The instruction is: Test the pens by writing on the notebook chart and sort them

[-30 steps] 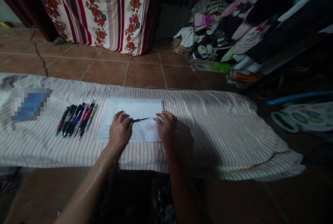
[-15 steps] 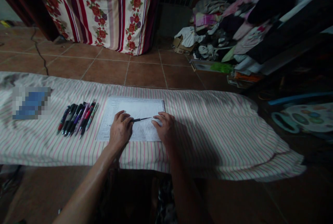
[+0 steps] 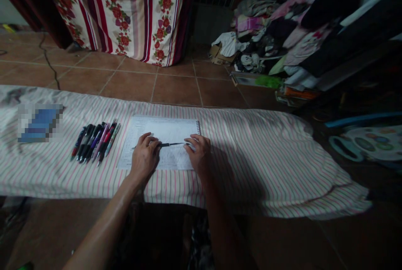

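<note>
My left hand [image 3: 144, 157] rests on a white spiral notebook [image 3: 163, 129] and pinches a dark pen [image 3: 171, 144] that lies nearly level, its tip pointing right. My right hand [image 3: 198, 155] sits on the notebook's right part with fingers curled, its fingertips close to the pen's tip and closed on something small I cannot make out. The notebook lies on a pink-and-green striped cloth [image 3: 251, 157]. A row of several pens [image 3: 96, 141] lies just left of the notebook.
A blurred blue item [image 3: 40, 122] lies at the cloth's left end. Brown floor tiles [image 3: 176, 88] stretch beyond, up to a floral striped curtain [image 3: 125, 10]. A heap of clothes and shoes [image 3: 276, 39] fills the right side, with a colourful tray [image 3: 367, 140] near the cloth's right end.
My right hand's fingertips drew slightly away from the pen tip and came back close to it. My left hand and the pen stayed put.
</note>
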The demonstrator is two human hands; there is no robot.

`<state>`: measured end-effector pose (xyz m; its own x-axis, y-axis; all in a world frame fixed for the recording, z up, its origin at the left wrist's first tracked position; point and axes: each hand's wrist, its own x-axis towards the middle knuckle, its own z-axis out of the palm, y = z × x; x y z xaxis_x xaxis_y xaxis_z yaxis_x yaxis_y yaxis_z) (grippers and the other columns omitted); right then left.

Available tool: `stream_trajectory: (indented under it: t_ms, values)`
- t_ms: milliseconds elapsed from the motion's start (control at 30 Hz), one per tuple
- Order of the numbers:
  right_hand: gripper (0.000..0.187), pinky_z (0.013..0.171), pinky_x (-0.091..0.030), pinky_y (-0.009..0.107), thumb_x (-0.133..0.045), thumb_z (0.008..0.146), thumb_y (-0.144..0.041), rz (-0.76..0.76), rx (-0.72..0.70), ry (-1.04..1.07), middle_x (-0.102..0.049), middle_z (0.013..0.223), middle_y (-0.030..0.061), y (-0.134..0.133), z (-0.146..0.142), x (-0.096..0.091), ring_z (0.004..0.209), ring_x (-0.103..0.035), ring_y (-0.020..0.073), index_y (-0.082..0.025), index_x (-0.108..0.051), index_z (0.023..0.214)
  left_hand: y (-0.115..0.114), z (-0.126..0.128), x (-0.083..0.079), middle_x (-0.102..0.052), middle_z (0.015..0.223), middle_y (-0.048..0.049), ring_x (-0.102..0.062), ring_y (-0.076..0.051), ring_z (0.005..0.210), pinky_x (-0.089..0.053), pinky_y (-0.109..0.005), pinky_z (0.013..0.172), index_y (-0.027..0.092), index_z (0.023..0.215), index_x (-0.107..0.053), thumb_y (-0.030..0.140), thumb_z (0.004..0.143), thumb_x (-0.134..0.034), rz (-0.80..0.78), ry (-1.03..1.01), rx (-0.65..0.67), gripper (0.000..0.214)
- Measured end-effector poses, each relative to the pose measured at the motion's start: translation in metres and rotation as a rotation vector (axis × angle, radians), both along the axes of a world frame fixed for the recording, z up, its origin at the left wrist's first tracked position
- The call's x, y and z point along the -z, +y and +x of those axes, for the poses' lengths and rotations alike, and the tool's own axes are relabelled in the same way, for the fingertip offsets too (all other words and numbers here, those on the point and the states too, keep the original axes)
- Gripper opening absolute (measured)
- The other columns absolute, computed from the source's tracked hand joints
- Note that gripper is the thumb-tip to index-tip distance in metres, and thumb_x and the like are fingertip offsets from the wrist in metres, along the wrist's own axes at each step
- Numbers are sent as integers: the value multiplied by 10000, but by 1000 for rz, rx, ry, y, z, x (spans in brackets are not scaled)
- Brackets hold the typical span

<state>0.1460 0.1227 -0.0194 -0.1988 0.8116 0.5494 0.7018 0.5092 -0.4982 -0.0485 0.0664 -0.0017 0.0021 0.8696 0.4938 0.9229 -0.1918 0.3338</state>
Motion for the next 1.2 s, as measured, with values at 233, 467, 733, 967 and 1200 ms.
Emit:
stream_trajectory:
  t_ms: [233,467,733,967,1200]
  values:
    - [128,890,-410,390,-640,747,-216,-7,-65,-29,-572,1014,52,-4,-6,-5,977,-471,220,-245,-695,859,-4,-3,-1,-658,870,-84,-496,-248,1066,-480,-412,868,166,900,-651,138,819,-482,-27,23,36,189]
    - [95,891,-408,399,-631,757,-219,-47,-116,-68,-578,1042,44,-5,-9,-5,983,-463,220,-243,-700,818,-4,-5,-4,-665,883,-88,-502,-253,1044,-489,-408,843,164,905,-655,153,827,-473,-53,9,47,198]
    - [99,897,-410,396,-614,763,-189,-65,-92,-57,-579,1027,42,-5,-8,-7,999,-454,227,-243,-696,768,-6,-8,-4,-666,889,-94,-499,-253,1049,-488,-385,848,148,904,-664,169,834,-479,-59,54,18,200]
    - [92,903,-411,392,-618,753,-169,-53,-83,-59,-577,1024,48,-3,-4,-5,994,-446,226,-228,-688,760,-7,-14,-1,-665,891,-92,-499,-247,1048,-485,-387,847,153,912,-665,187,857,-445,-52,60,24,229]
    - [87,899,-418,400,-622,745,-162,-49,-77,-57,-577,1026,57,-2,-1,-3,992,-448,232,-222,-684,756,-9,-18,-4,-662,891,-96,-506,-252,1051,-489,-409,844,163,912,-663,160,846,-444,-62,68,21,228]
